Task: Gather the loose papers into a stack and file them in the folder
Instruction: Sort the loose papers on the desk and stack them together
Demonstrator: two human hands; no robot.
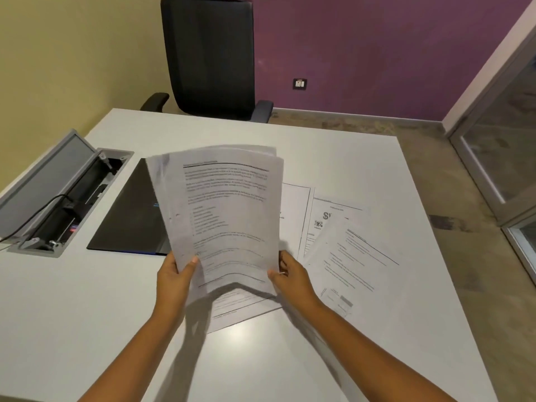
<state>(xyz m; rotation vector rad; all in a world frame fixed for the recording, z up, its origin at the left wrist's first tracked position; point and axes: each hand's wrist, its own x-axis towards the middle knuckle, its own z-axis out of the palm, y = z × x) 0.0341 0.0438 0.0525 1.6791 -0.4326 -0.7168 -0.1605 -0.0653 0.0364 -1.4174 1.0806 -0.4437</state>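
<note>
I held the partial stack of papers (223, 210) upright above the bench (333, 158), my left hand (174, 275) and right hand (291, 275) each pinching a bottom corner. Gathering was only half done: several loose sheets (348, 250) lay beneath and to the right, perhaps three or four. Next I needed those collected, then the black folder (130, 210) on the left.
</note>
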